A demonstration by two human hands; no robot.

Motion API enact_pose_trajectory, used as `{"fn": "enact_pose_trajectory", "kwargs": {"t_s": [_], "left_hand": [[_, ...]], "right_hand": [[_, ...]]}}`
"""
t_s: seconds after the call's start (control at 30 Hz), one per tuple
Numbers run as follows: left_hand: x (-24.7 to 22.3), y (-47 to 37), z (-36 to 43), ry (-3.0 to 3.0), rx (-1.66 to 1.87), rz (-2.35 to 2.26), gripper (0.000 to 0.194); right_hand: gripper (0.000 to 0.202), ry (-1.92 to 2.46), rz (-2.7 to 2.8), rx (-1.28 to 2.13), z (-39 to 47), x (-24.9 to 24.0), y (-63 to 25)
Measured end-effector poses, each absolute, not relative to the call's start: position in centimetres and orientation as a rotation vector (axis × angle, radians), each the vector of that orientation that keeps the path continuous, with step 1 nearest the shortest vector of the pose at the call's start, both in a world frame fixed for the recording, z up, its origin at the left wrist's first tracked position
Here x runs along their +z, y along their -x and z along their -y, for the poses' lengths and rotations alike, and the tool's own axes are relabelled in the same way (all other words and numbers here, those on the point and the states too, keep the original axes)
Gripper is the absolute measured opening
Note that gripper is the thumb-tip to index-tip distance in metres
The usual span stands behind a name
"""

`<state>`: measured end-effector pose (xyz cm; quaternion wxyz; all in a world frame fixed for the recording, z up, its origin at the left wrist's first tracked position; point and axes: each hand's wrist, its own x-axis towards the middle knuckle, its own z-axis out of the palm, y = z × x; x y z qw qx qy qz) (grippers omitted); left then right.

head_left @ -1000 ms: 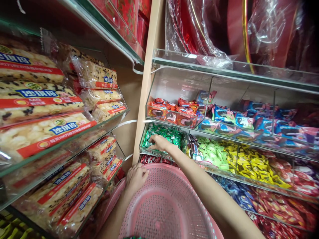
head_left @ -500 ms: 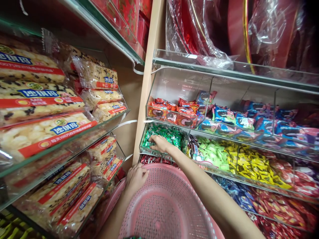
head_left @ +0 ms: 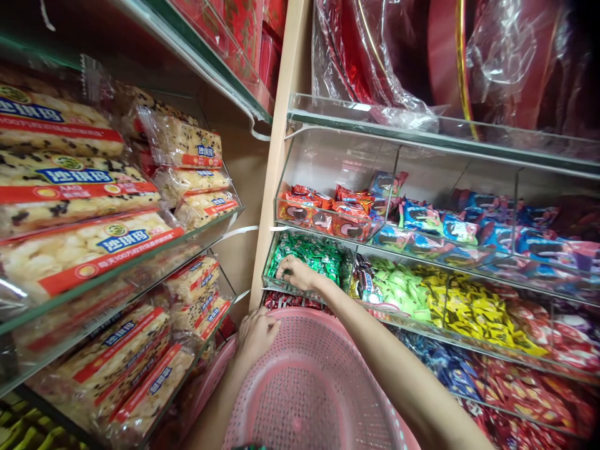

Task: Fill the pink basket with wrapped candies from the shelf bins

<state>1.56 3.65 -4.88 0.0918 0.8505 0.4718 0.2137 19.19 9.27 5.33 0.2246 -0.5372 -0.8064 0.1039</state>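
My right hand [head_left: 296, 274] reaches into a clear bin of green-wrapped candies [head_left: 323, 253], its fingers curled together at the bin's left front; whatever they hold is too small to make out. Below it, my left hand [head_left: 257, 332] grips the upper left rim of a pink perforated plastic basket [head_left: 309, 381]. A bit of green wrapping [head_left: 250, 447] shows in the basket at the bottom edge of the view.
Packaged pastry bars [head_left: 117, 240] fill glass shelves at the left. A wooden post [head_left: 276, 150] stands between the shelf units. Right of the green candies are light green candies [head_left: 400, 287] and yellow candies [head_left: 473, 306]. Snack packs [head_left: 422, 215] lie above.
My right hand has shifted slightly left and down in the green candies, and its fingers have curled in more. My left hand stays on the basket rim.
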Motion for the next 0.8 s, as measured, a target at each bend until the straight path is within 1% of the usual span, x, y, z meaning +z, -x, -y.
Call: {"fn": "enact_pose_trajectory", "kwargs": {"t_s": [0.07, 0.13, 0.23, 0.5, 0.67, 0.8], "left_hand": [[-4.7, -1.6, -3.6, -2.512, 0.615, -1.411, 0.035], [-4.5, -1.6, -3.5, -2.499, 0.594, -1.415, 0.036], [-4.4, -1.6, -3.4, -2.495, 0.592, -1.405, 0.036], [-4.4, -1.5, -3.5, -2.492, 0.609, -1.383, 0.037], [-4.5, -1.5, -3.5, -2.492, 0.61, -1.385, 0.036], [-4.3, -1.5, -3.4, -2.488, 0.603, -1.388, 0.036]], "right_hand": [[0.013, 1.486, 2.247, 0.297, -9.4, 5.6, -19.2], [0.01, 1.483, 2.278, 0.307, -9.5, 5.9, -19.1], [0.013, 1.515, 2.299, 0.311, -9.6, 6.3, -19.2], [0.011, 1.614, 2.326, 0.183, -9.7, 6.4, -19.0], [0.021, 1.56, 2.304, 0.12, -9.1, 6.4, -18.9], [0.016, 1.523, 2.345, 0.138, -9.0, 6.2, -18.8]]}}
